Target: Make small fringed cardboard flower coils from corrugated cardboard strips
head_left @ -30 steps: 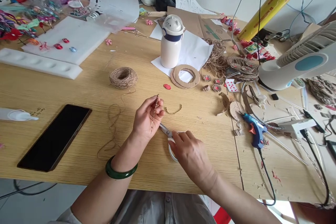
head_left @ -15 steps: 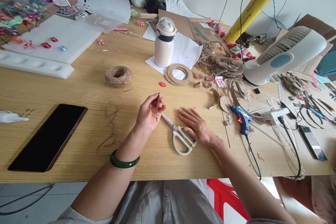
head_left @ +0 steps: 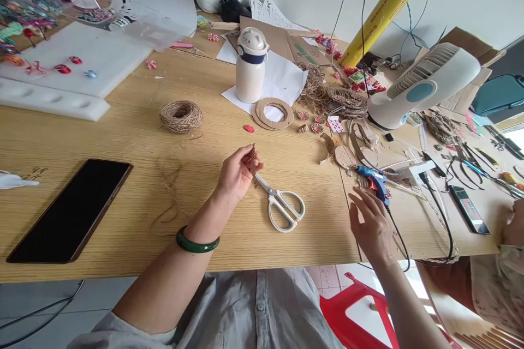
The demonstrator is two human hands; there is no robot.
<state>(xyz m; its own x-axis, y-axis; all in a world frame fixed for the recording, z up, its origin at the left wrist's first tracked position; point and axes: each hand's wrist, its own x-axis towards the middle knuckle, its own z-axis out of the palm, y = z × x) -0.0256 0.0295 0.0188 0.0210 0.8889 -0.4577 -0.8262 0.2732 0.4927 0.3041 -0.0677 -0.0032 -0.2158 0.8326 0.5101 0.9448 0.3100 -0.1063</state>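
My left hand (head_left: 237, 174) pinches a small brown piece of corrugated cardboard (head_left: 253, 158), turned nearly edge-on, above the table. Just right of it lie white-handled scissors (head_left: 282, 204), their blades pointing up toward that hand. My right hand (head_left: 370, 221) is open over the table, fingers spread, close below the blue hot glue gun (head_left: 379, 182). Whether its fingertips touch the gun I cannot tell. Two red discs (head_left: 248, 128) rest beyond my left hand. Behind them are cardboard rings (head_left: 258, 114), and several rolled cardboard coils (head_left: 317, 127) sit to their right.
A twine ball (head_left: 181, 116) trails loose thread on the left. Near the front edge lies a black tablet (head_left: 69, 210). A white bottle (head_left: 250, 73) stands at the back, a fan (head_left: 426, 84) at the right. Another person's hand (head_left: 514, 223) shows at the right edge.
My right hand has lifted away from beside the scissors and moved right, to the glue gun. The left hand still holds the cardboard piece, which has turned slightly. The view has shifted a little.
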